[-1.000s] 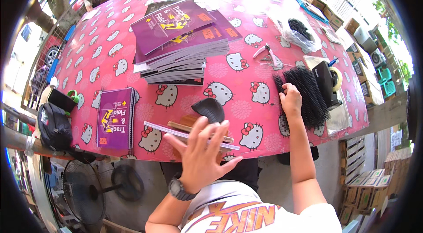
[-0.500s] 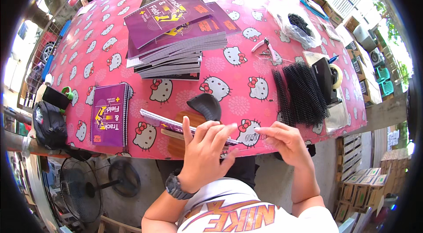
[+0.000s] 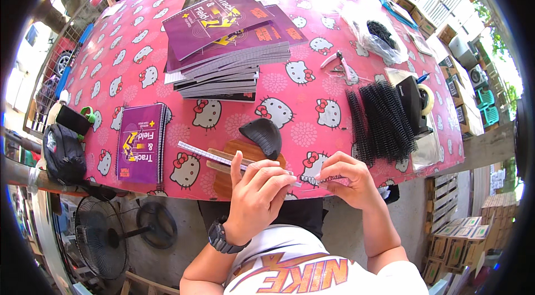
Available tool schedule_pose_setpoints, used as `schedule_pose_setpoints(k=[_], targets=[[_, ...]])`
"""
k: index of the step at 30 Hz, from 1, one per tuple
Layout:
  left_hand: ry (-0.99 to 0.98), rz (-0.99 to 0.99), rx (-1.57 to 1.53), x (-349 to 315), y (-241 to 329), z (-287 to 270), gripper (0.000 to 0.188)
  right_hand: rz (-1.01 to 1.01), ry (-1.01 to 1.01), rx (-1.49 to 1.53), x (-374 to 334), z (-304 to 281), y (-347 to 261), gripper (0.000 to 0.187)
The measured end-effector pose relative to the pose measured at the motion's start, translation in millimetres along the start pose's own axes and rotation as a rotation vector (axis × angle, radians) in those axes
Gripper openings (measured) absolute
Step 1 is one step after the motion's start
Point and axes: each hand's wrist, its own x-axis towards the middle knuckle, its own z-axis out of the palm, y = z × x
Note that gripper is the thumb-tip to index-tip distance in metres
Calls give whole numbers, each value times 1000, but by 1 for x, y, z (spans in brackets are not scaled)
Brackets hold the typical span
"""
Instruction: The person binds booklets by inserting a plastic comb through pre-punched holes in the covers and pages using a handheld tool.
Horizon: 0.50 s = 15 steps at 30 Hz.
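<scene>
My left hand point(image 3: 257, 189) is closed over a booklet point(image 3: 203, 153) at the table's front edge. The booklet is tilted up, its hole-punched edge facing upward. A black spiral binding coil point(image 3: 314, 180) is pinched in my right hand point(image 3: 354, 178), and its left end meets the right end of that punched edge. Whether the coil has entered a hole is too small to tell. Beneath the booklet lies a brown wooden board point(image 3: 223, 184). Just beyond it sits a black curved block point(image 3: 262, 136).
Purple booklets point(image 3: 220, 22) are piled at the back; spiral-bound ones point(image 3: 139, 144) lie left. Black coils point(image 3: 384, 119), a tape dispenser point(image 3: 415, 100), pink-handled pliers point(image 3: 343, 65) and a plastic bag point(image 3: 384, 41) occupy the right. A dark pouch point(image 3: 61, 155) and phone point(image 3: 72, 121) are far left.
My right hand has moved slightly left, bringing the coil from a gap away up to the booklet's end. My left hand has closed more on the booklet, its thumb moving in.
</scene>
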Motion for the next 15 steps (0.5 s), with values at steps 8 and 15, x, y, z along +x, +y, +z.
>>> schedule_pose_setpoints(k=[8, 15], targets=[[-126, 6, 88, 2, 3, -7, 29, -76, -81, -47, 8, -5, 4, 34], [-120, 13, 81, 1, 2, -3, 28, -95, -65, 24, 7, 9, 1, 31]])
